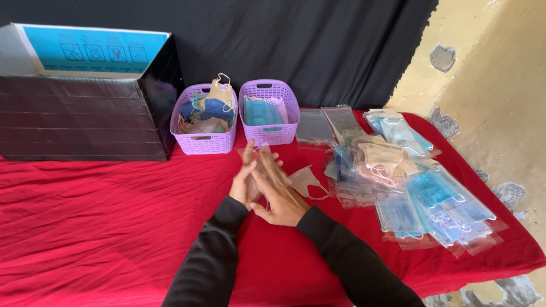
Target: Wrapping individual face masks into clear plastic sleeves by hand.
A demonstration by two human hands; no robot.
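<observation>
Red cloth (102,227) covers the table before a black backdrop (296,45).

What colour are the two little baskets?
Both baskets are light purple, seen in the head view.

Glossy clear plastic sleeve (263,162); matt red cloth (102,216); perforated plastic baskets (205,142).
</observation>
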